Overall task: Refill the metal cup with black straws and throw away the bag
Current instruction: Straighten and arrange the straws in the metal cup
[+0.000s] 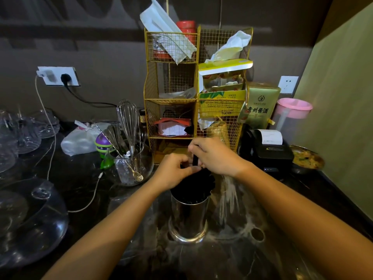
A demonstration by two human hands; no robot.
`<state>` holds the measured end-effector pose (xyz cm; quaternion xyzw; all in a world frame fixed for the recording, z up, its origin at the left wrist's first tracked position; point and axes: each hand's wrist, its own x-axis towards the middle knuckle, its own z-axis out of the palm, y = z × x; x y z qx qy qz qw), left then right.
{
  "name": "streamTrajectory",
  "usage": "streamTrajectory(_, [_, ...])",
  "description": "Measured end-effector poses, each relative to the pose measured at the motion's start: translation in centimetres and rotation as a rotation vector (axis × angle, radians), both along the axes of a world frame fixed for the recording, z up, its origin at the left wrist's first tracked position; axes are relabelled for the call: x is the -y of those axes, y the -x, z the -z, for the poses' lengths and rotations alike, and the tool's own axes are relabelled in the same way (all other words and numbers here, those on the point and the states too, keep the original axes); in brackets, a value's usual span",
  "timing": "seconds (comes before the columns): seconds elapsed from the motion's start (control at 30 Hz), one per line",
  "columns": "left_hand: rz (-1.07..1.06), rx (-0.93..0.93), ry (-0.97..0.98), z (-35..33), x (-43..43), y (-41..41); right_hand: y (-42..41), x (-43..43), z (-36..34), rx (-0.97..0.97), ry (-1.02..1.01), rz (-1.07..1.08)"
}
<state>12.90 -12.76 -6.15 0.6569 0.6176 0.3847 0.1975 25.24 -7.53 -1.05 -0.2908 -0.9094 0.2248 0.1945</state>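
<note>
A shiny metal cup (188, 217) stands upright on the dark marble counter (232, 257) in front of me. A bundle of black straws (198, 183) sticks out of its top. My left hand (173, 170) pinches the straw tops from the left, fingers closed on them. My right hand (214, 156) grips the straws from the right, one straw end poking up between its fingers. A clear plastic bag (230, 190) hangs down below my right wrist, beside the cup. How the bag is held is hidden by the hand.
A gold wire rack (171, 98) full of packets stands just behind the hands. A glass bowl with whisks (131, 158) sits to the left, glassware (26, 209) at far left, a black receipt printer (266, 150) and a food bowl (307, 159) to the right.
</note>
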Motion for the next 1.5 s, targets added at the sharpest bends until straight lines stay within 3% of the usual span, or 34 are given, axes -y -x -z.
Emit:
streamTrajectory(0.17, [-0.042,-0.273,0.055,0.8,-0.3,-0.1,0.0,-0.1,2.2,0.165,-0.108,-0.043])
streamTrajectory(0.27, [-0.055,-0.301,0.063,0.8,0.0,-0.1,0.0,0.0,3.3,0.298,-0.176,-0.065])
streamTrajectory(0.53, [-0.057,-0.370,0.073,1.7,0.5,0.6,-0.5,0.4,4.7,0.571,0.038,-0.051])
streamTrajectory(0.67, [-0.034,-0.345,0.071,1.4,0.5,0.6,-0.5,0.2,4.6,0.523,0.070,-0.041])
streamTrajectory(0.87, [0.005,-0.265,0.050,-0.9,1.0,1.1,-2.1,0.3,1.4,0.220,0.112,-0.025])
streamTrajectory(1.03, [0.066,-0.263,0.041,-2.2,2.6,0.2,-4.3,0.3,0.4,0.177,0.122,-0.014])
streamTrajectory(1.2, [0.090,-0.440,0.049,-1.4,3.7,-1.6,-5.2,1.0,2.1,0.208,0.145,-0.021])
streamTrajectory(1.37, [0.033,-0.616,0.037,-0.3,3.7,-2.6,-4.9,1.8,3.8,0.210,0.032,-0.050])
streamTrajectory(1.5, [0.003,-0.665,0.013,0.4,3.4,-3.1,-4.4,2.1,4.8,0.194,0.010,-0.014])
